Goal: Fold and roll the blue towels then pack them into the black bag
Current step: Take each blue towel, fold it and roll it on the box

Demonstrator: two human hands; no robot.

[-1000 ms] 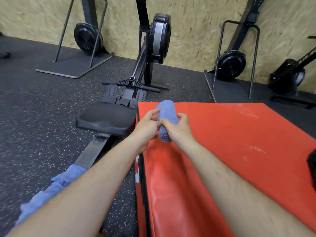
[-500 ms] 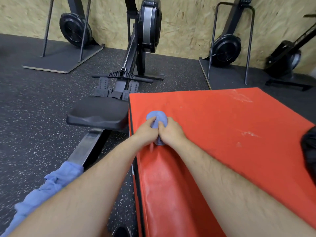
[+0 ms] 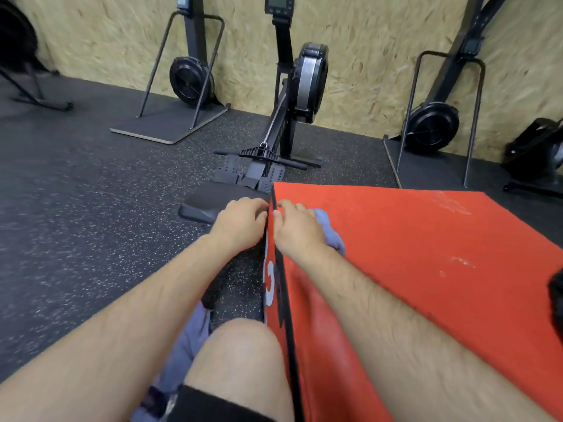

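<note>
Right hand: Your right hand [image 3: 300, 231] lies on top of the rolled blue towel [image 3: 333, 239], with the fingers bent down over it and the thumb pointing toward the pad's left edge.
Left hand: Your left hand [image 3: 240, 220] sits just beside the right one, the two thumbs nearly meeting across the pad's edge. Its fingers are curled, but you cannot tell from here whether they grip anything.
Rolled blue towel: It rests on the red pad [image 3: 426, 269], close to the pad's far left corner. Most of it is under your right palm (only its right flank shows, as a crumpled blue bulge).
Loose blue towel: A second blue towel [image 3: 189, 342] lies bunched on the floor [image 3: 91, 223], low in the frame, between your left forearm and your knee [image 3: 240, 360].
Black bag: The black bag [image 3: 557, 295] is on the pad at the frame's right border, well apart from both hands; only a dark sliver of it shows.
Red pad: Its top is scuffed with pale marks, and its black-edged left side faces the floor.
Rower seat: The black seat [image 3: 213, 199] of the rowing machine [image 3: 310, 80] is just left of the pad's corner, partly behind your left hand.
Background: Two more machines stand upright against the chipboard wall [image 3: 365, 56].
</note>
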